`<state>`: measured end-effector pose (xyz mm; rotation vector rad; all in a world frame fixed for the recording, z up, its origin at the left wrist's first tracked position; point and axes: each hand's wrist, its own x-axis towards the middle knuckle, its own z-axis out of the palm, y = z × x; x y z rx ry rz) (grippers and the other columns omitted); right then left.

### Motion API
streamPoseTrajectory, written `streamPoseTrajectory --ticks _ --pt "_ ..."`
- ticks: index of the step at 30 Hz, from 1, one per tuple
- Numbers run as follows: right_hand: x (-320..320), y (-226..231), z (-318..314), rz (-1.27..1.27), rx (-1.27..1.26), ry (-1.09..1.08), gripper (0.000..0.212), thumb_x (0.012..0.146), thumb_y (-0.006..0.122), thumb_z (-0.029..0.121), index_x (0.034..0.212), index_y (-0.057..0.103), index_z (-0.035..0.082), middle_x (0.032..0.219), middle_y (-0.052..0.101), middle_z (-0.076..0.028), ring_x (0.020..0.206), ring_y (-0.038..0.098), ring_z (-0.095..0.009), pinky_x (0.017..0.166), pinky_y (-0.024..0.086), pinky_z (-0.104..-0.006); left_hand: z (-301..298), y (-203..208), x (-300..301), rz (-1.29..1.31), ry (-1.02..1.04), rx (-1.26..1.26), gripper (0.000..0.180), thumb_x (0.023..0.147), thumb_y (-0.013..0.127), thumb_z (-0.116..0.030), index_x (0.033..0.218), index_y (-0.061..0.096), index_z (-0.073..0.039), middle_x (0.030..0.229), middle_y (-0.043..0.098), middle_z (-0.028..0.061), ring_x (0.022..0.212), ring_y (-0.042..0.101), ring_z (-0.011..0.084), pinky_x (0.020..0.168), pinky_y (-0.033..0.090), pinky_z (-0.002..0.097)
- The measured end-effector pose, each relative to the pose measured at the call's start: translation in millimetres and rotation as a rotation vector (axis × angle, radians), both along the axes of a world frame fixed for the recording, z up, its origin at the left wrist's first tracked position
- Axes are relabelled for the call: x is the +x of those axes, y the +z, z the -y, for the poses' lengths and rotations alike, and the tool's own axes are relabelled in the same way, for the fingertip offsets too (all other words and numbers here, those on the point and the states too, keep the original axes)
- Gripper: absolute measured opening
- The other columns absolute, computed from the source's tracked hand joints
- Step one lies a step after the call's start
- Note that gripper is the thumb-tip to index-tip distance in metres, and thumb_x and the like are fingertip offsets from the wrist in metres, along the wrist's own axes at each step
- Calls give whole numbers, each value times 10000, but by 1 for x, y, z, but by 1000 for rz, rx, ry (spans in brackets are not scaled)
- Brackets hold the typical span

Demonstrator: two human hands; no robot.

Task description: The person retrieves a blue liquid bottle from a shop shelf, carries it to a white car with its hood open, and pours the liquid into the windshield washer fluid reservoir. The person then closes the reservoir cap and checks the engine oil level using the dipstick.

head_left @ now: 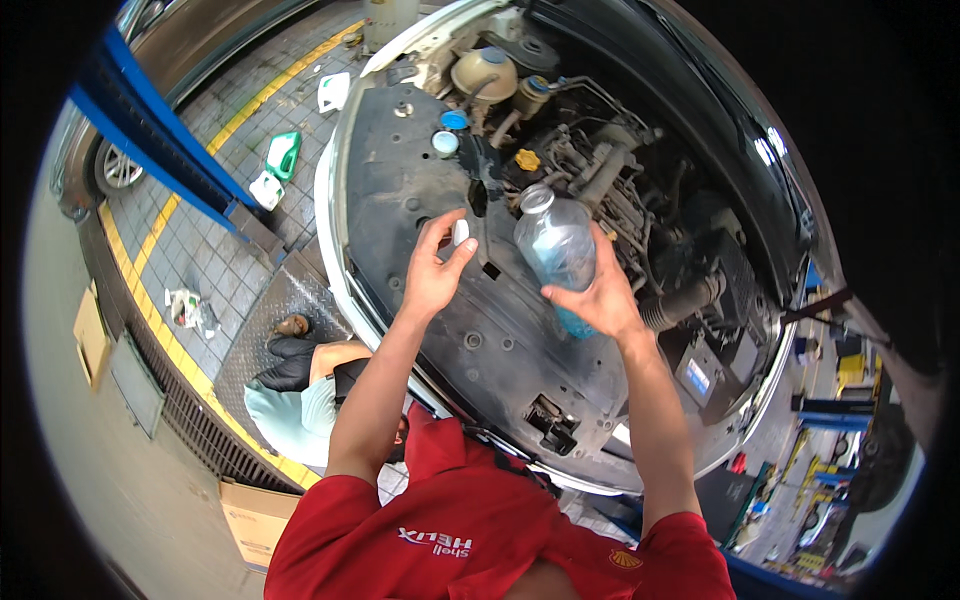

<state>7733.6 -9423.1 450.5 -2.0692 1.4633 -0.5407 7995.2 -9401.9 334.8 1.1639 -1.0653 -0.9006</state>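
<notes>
Between the thumb and fingers of my left hand (432, 278) is a small white bottle cap (461, 233), held above the black front cover (395, 210) of a car's engine bay. My right hand (608, 300) grips a clear plastic bottle (550, 238) by its side. The bottle's neck is uncapped and points away from me, and blue liquid shows at its near end. Beyond my hands a blue cap (454, 120) and a pale round container or lid (445, 144) sit close together. A yellow oil filler cap (527, 160) is on the engine.
A cream reservoir (483, 74) stands at the far end of the bay. On the left floor lie a green jug (283, 156) and white containers (334, 92), near a blue lift post (150, 125). Another person (290, 405) is low down beside the car, left of me.
</notes>
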Motion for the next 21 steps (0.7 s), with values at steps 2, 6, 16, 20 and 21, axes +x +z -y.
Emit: streamPoseTrajectory --ticks 2,6,16,20,21 --pt "-16 2 -28 45 -14 51 1171 699 949 360 1605 271 61 1538 465 -237 1408 494 -410 1190 410 -441 -6 23 -5 -40 -124 -24 505 927 796 -180 1399 631 -112 1282 645 57 1142 632 203 1017 497 342" --pt "-42 17 -72 -91 44 17 1135 716 924 412 1599 299 68 1415 529 -216 1299 556 -419 1099 469 -463 -22 82 -19 56 -380 -58 522 872 851 -202 1348 673 -84 1194 677 50 1043 657 176 943 522 325" --pt "-95 27 -146 -129 -201 49 1035 770 870 407 1586 335 64 1214 565 -187 1075 639 -410 905 562 -481 -62 140 -75 428 -551 -40 476 782 868 -58 1233 720 -40 1059 656 57 926 672 163 826 543 294" --pt "-109 20 -174 -42 -137 5 1039 784 854 396 1597 304 55 1210 554 -202 1056 645 -423 871 577 -493 -73 132 -84 194 -730 65 512 829 743 86 1328 643 22 1159 578 51 1125 632 178 962 509 302" --pt "-112 19 -179 21 -105 10 1040 785 853 394 1597 302 49 1228 547 -209 1069 639 -428 878 574 -495 -75 134 -86 190 -763 58 518 822 778 58 1321 645 21 1169 571 47 1130 610 163 976 497 297"
